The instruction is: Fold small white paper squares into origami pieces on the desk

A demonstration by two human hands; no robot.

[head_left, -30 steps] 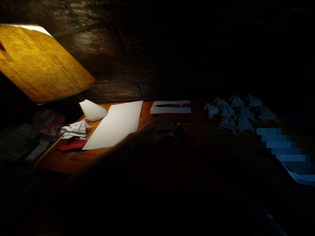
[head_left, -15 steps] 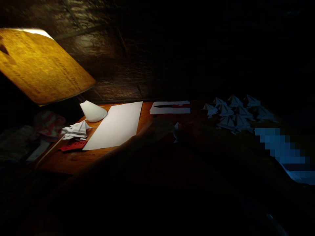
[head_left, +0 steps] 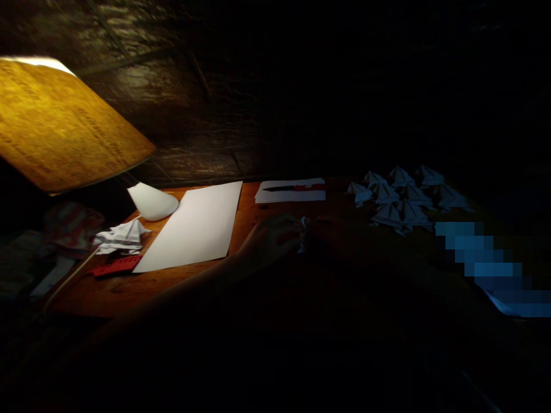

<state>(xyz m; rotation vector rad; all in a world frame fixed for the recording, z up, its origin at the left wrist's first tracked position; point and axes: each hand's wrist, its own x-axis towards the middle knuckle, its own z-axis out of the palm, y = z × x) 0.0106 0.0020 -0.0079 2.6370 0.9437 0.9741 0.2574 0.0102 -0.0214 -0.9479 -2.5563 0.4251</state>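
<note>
In deep shadow at the middle of the wooden table, a small folded piece of paper point(head_left: 302, 236) is pinched between my two hands. My left hand point(head_left: 273, 238) comes from the left, its fingers closed on the paper's left side. From the right, my right hand point(head_left: 329, 230) grips the other side; it is so dark that only faint finger shapes show. Behind them lies a knife point(head_left: 293, 188) with a red handle and dark blade, on a stack of white paper point(head_left: 279, 198). A large blank white sheet point(head_left: 193, 229) is left of my left hand.
Several folded paper figures point(head_left: 402, 215) stand grouped at the back right. A lit lamp's yellow shade point(head_left: 73, 126) overhangs the left, above its white base point(head_left: 152, 202). Crumpled paper point(head_left: 120, 236) and a red ruler-like piece point(head_left: 115, 266) lie near it. A blurred-out blue screen point(head_left: 486, 252) glows at right.
The whole view has shifted, so most things sit slightly further left. My left hand shows more clearly, and the folded paper between my hands is tilted differently. Both hands keep hold of it.
</note>
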